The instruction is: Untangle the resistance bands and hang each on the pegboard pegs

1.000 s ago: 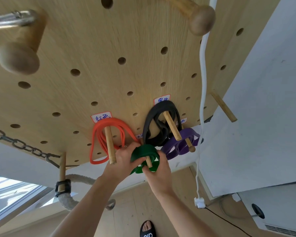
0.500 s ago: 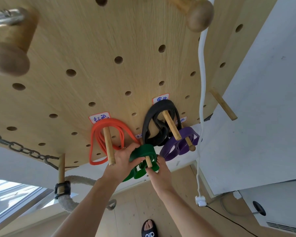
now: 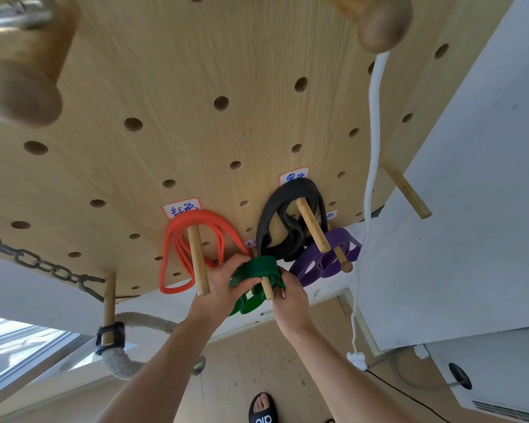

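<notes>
A wooden pegboard point(image 3: 196, 87) fills the upper view. A red band point(image 3: 177, 239) hangs coiled on one peg point(image 3: 198, 264), a black band point(image 3: 275, 215) on another peg point(image 3: 312, 225), and a purple band point(image 3: 327, 257) on a peg at the lower right. A green band point(image 3: 257, 268) is looped over a short peg point(image 3: 268, 289) near the board's bottom edge. My left hand point(image 3: 223, 285) grips the green band's left side. My right hand point(image 3: 290, 297) touches its right side by the peg; how its fingers hold is partly hidden.
Two thick round-headed pegs point(image 3: 22, 93) stick out at the top. A white cord point(image 3: 371, 148) hangs down the right side to a plug point(image 3: 357, 360). A chain point(image 3: 37, 264) and a rope point(image 3: 126, 364) hang at the left. A white wall point(image 3: 471, 209) stands close on the right.
The green band has bunched up higher on its peg, with more of it hanging below my left hand. My right hand has shifted slightly to the right of the peg.
</notes>
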`<state>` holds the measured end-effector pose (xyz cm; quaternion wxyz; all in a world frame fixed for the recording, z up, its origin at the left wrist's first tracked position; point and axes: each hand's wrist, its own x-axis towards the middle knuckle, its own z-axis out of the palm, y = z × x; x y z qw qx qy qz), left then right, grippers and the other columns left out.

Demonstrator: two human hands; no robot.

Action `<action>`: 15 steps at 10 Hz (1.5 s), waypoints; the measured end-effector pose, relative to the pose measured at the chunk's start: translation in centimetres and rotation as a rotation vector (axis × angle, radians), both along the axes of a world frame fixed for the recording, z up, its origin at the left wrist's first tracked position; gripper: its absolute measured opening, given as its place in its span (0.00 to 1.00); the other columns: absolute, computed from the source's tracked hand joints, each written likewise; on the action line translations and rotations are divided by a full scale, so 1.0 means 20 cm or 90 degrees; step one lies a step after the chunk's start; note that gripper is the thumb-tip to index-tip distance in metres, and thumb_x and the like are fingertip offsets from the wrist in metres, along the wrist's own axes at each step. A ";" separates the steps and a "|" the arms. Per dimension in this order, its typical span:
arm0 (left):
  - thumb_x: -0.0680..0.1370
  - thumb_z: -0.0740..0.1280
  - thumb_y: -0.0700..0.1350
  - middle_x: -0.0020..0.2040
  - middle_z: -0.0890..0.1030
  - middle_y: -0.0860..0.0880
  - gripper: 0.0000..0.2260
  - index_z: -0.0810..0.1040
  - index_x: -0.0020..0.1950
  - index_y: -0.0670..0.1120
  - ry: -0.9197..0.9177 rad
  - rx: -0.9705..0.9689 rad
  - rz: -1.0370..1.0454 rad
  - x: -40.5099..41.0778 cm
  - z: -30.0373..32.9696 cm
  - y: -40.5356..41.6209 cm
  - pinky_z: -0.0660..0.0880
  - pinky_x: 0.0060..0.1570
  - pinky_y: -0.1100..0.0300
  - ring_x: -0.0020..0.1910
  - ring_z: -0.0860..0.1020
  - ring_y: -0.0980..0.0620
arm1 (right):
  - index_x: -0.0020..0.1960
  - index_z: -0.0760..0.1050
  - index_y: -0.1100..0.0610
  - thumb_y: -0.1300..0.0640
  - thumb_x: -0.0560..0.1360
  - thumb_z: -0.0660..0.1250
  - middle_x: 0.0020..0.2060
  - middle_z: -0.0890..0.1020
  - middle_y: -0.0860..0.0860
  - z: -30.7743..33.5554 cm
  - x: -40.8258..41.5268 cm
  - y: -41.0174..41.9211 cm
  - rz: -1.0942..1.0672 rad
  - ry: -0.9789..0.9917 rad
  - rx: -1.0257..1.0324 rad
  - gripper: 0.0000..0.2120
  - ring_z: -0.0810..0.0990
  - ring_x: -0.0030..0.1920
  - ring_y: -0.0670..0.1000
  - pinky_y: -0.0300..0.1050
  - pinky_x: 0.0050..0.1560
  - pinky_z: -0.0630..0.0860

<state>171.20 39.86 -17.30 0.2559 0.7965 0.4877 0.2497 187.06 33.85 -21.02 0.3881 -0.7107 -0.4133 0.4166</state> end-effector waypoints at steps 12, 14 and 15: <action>0.79 0.73 0.46 0.43 0.84 0.46 0.14 0.77 0.62 0.46 0.087 0.054 0.039 0.10 0.15 -0.09 0.81 0.42 0.49 0.40 0.82 0.47 | 0.79 0.64 0.57 0.76 0.72 0.66 0.76 0.68 0.52 0.22 0.00 -0.14 0.121 -0.205 0.159 0.38 0.67 0.76 0.53 0.48 0.72 0.73; 0.79 0.71 0.52 0.51 0.83 0.48 0.19 0.71 0.66 0.51 0.148 0.074 0.051 0.07 0.24 -0.18 0.83 0.40 0.50 0.41 0.82 0.47 | 0.79 0.62 0.51 0.74 0.74 0.67 0.74 0.68 0.46 0.33 0.05 -0.24 0.118 -0.211 0.153 0.38 0.69 0.73 0.46 0.28 0.65 0.69; 0.78 0.72 0.50 0.58 0.83 0.50 0.21 0.70 0.69 0.51 0.088 0.082 0.028 -0.03 0.28 -0.40 0.84 0.45 0.51 0.46 0.84 0.50 | 0.77 0.64 0.46 0.69 0.78 0.66 0.70 0.72 0.42 0.45 0.18 -0.38 0.112 -0.164 0.128 0.32 0.72 0.68 0.40 0.25 0.61 0.71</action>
